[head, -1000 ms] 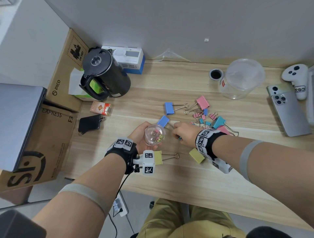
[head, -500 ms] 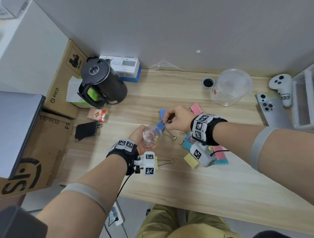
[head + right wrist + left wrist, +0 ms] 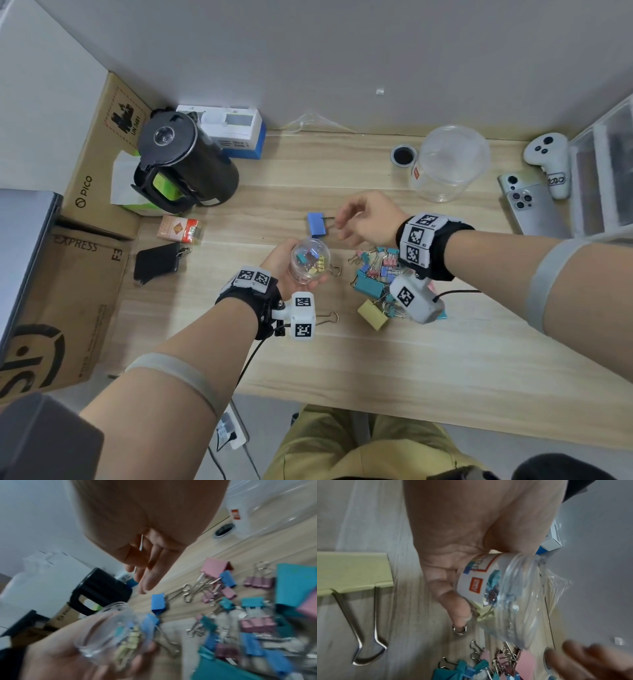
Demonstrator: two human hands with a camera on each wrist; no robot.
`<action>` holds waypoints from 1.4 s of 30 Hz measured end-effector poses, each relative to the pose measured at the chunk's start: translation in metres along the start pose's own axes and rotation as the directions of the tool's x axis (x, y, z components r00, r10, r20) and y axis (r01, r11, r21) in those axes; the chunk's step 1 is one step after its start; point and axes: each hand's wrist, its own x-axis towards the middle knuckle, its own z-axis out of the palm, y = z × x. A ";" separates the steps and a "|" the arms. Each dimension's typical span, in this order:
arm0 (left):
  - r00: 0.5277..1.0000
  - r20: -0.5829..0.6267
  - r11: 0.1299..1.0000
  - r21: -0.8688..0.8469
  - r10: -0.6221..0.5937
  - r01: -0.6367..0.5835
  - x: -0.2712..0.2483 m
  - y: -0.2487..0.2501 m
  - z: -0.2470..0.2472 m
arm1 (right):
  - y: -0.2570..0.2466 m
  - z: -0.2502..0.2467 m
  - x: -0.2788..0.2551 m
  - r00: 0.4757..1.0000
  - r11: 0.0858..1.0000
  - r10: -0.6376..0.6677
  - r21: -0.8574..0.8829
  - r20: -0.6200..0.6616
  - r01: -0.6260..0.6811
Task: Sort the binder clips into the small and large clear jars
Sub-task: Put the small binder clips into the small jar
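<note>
My left hand [image 3: 286, 265] grips the small clear jar [image 3: 310, 260] just above the table, its mouth tilted up. Several small clips lie inside the jar [image 3: 505, 595], yellow, blue and teal. My right hand [image 3: 346, 222] hovers beyond the jar with relaxed fingers [image 3: 150, 577] and holds nothing. Below its fingers a blue clip [image 3: 317, 224] lies on the table. The mixed pile of clips [image 3: 375, 270] sits right of the jar, partly under my right wrist. The large clear jar [image 3: 448, 164] stands open at the back right. In the right wrist view the small jar [image 3: 109, 626] is blurred.
A black kettle [image 3: 185, 164], a small orange box [image 3: 178, 229] and a black pouch [image 3: 157, 262] lie to the left. A black lid [image 3: 402, 156] sits beside the large jar. A phone [image 3: 529, 209] and a white controller [image 3: 549, 164] lie far right. Large yellow clips [image 3: 373, 314] [image 3: 351, 572] rest near the front.
My right hand went from the clip pile to the small jar's mouth, then drew back beyond it, now holding nothing. The left hand kept the jar almost still.
</note>
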 end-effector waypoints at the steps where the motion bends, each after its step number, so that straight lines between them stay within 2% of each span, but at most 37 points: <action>1: 1.000 0.021 1.000 0.016 -0.007 0.007 0.000 -0.001 0.001 | 0.006 -0.007 -0.002 1.000 0.988 -0.028 -0.153 -0.013 0.026; 2: 0.999 0.049 0.999 0.032 -0.019 0.018 -0.001 -0.002 0.002 | 0.015 -0.014 -0.004 0.998 0.936 -0.051 -0.347 0.022 0.056; 4: 0.992 0.108 0.997 0.057 -0.060 0.054 -0.001 -0.004 0.004 | 0.031 -0.024 -0.010 0.989 0.741 -0.010 -0.663 0.148 0.107; 6: 0.981 0.162 0.992 0.090 -0.103 0.090 -0.001 -0.006 0.008 | 0.046 -0.027 -0.014 0.973 0.574 0.029 -0.801 0.229 0.172; 7: 0.975 0.188 0.989 0.115 -0.115 0.094 0.000 -0.007 0.010 | 0.053 -0.027 -0.015 0.969 0.543 0.028 -0.817 0.247 0.193; 13: 0.934 0.320 0.974 0.206 -0.161 0.097 -0.001 -0.012 0.029 | 0.074 -0.008 -0.009 0.958 0.548 0.001 -0.801 0.288 0.240; 21: 0.932 0.317 0.961 0.260 -0.178 0.095 0.002 -0.014 0.036 | 0.073 -0.011 -0.001 0.956 0.613 0.031 -0.761 0.290 0.212; 30: 0.924 0.318 0.956 0.261 -0.212 0.130 -0.001 -0.014 0.030 | 0.068 -0.020 0.002 0.982 0.678 -0.010 -0.721 0.186 0.144; 32: 0.920 0.327 0.956 0.260 -0.216 0.133 0.000 -0.015 0.026 | 0.066 -0.021 0.004 0.987 0.670 -0.031 -0.729 0.158 0.138; 37: 0.919 0.333 0.962 0.237 -0.214 0.138 0.004 -0.017 0.014 | 0.070 -0.006 0.008 0.975 0.597 -0.003 -0.782 0.220 0.179; 42: 0.917 0.338 0.966 0.215 -0.212 0.144 0.002 -0.018 0.004 | 0.076 0.009 0.009 0.982 0.550 -0.013 -0.819 0.188 0.164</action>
